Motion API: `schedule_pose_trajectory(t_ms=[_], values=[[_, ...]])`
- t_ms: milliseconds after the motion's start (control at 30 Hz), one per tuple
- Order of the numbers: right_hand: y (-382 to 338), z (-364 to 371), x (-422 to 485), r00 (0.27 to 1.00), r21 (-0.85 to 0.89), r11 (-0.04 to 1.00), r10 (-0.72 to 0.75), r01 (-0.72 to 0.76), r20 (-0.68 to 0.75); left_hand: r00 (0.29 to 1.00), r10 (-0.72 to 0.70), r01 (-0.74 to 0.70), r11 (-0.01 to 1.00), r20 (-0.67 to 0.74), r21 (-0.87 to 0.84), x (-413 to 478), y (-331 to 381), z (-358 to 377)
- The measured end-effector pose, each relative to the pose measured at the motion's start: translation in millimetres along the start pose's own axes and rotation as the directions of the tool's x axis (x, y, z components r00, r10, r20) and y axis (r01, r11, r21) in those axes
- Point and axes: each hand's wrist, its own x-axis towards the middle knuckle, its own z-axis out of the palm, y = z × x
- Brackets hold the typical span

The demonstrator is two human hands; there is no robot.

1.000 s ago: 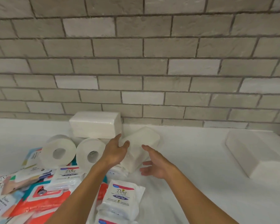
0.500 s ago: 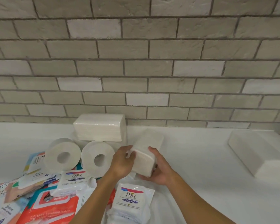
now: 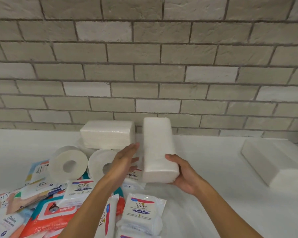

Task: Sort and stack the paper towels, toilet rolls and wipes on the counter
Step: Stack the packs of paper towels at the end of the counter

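Note:
My right hand [image 3: 182,176] grips the near end of a white pack of folded paper towels [image 3: 157,146], held tilted up above the counter. Just left of the pack, my left hand [image 3: 126,157] hovers with straight fingers, apart from it. A second pack of paper towels [image 3: 107,133] lies against the wall. Another pack [image 3: 272,162] lies at the right. Two toilet rolls [image 3: 68,163] [image 3: 100,163] stand on edge at the left. Several Dove wipes packs [image 3: 141,212] and coloured wipes packs [image 3: 46,219] lie in a heap at the near left.
The white counter [image 3: 213,152] runs along a grey brick wall [image 3: 144,66]. Bare counter shows between the held pack and the right-hand pack.
Both hands closed on the towel pack and lifted it off the heap. Now my left hand has let go and only my right hand holds it, higher and more upright.

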Motion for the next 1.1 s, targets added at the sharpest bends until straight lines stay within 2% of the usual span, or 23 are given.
schedule_pose_trajectory(t_ms=[200,267,433,567,733,800,867,933,1000,1033,1100], values=[[-14,37,-5,0.988,-0.200,0.979,-0.016,0.048,0.156,0.999,-0.041,0.043,0.979,0.012,-0.202,1,9,-13],[-13,49,-1,0.978,-0.273,0.959,-0.017,0.075,0.210,1.000,-0.008,0.010,0.965,0.010,-0.262,-1,13,-20],[-17,77,20,0.959,-0.435,0.895,0.031,0.099,0.283,0.989,0.035,-0.083,0.933,-0.142,-0.349,-7,16,-45],[-34,100,41,0.969,-0.608,0.779,0.003,0.153,0.246,0.977,0.014,-0.110,0.889,-0.215,-0.444,-11,15,-76],[-63,128,78,0.960,-0.723,0.637,-0.242,0.265,0.139,0.968,-0.007,-0.115,0.876,-0.251,-0.468,-12,12,-120],[-69,136,99,0.930,-0.777,0.545,-0.342,0.316,0.138,0.966,-0.001,-0.125,0.876,-0.260,-0.466,-11,11,-133],[-74,142,120,0.905,-0.853,0.406,-0.395,0.327,0.159,0.962,-0.004,-0.127,0.878,-0.272,-0.462,-9,10,-145],[-79,148,137,0.921,-0.934,0.236,-0.348,0.266,0.174,0.956,-0.015,-0.123,0.886,-0.293,-0.447,-8,11,-154],[-82,150,151,0.961,-0.977,0.121,-0.233,0.177,0.145,0.954,-0.034,-0.103,0.897,-0.299,-0.429,-7,12,-160],[-82,149,158,0.975,-0.984,0.105,-0.186,0.147,0.126,0.954,-0.040,-0.095,0.900,-0.297,-0.425,-7,13,-162],[-76,143,170,0.983,-0.983,0.135,-0.150,0.128,0.107,0.957,-0.048,-0.082,0.901,-0.285,-0.426,-8,15,-164]])
